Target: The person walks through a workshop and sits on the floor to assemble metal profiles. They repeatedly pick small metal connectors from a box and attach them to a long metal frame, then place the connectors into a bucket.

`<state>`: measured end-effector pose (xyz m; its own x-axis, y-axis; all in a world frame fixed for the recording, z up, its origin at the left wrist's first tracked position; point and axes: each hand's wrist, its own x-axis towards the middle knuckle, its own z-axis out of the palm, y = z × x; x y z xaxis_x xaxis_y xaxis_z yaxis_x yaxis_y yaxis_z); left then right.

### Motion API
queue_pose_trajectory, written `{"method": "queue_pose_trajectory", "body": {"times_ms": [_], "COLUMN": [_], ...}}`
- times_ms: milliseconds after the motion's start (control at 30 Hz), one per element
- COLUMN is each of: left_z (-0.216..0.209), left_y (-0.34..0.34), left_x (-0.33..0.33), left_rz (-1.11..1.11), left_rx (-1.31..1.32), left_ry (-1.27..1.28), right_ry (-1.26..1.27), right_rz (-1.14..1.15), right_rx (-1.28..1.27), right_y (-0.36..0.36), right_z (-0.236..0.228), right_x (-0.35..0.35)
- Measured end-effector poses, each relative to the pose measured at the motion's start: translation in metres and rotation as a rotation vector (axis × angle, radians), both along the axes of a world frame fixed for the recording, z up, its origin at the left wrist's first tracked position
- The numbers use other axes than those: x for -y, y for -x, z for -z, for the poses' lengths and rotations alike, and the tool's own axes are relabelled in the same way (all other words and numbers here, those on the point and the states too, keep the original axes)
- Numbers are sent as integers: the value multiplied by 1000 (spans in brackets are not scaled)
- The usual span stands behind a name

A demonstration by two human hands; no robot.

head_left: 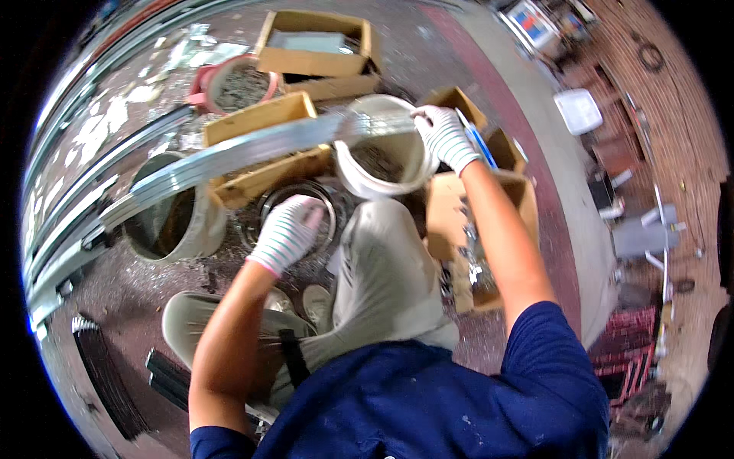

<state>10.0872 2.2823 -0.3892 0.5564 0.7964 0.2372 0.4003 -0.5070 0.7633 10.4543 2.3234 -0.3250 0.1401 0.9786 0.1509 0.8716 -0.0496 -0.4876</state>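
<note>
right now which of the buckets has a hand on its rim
The white bucket in the middle: the right hand rests on its rim. The grey bucket and pink-rimmed one go untouched.

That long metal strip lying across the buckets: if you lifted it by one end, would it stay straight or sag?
The metal strip looks thin and very long, so it would probably sag or wobble. It is likely light for its length. Its shiny surface may slip, though the right hand at its end wears a glove. It rests across a white bucket.

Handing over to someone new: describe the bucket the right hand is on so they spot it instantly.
Follow the long metal strip across the floor to its right end. There the gloved right hand grips the rim of a white bucket; unlike the grey bucket and pink-rimmed bucket, it is tilted.
</note>
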Motion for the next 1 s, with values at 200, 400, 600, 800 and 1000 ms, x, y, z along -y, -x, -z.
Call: {"method": "queue_pose_trajectory", "body": {"times_ms": [200,400,600,800,1000], "left_z": [1,-3,1,-11,3], "left_y": [-18,-23,-61,-38,-23], "left_x": [0,13,35,42,41], "left_rz": [69,66,128,54,20], "left_rx": [50,-66,-65,-174,-194], "left_ry": [212,146,144,100,51], "right_ry": [79,810,929,1097,914], "right_rz": [149,220,731,31,157], "right_rx": [34,399,436,692,522], "right_y": [-130,-165,-253,-210,-195], "right_z": [-8,96,226,207,160], "right_x": [200,339,443,398,380]}}
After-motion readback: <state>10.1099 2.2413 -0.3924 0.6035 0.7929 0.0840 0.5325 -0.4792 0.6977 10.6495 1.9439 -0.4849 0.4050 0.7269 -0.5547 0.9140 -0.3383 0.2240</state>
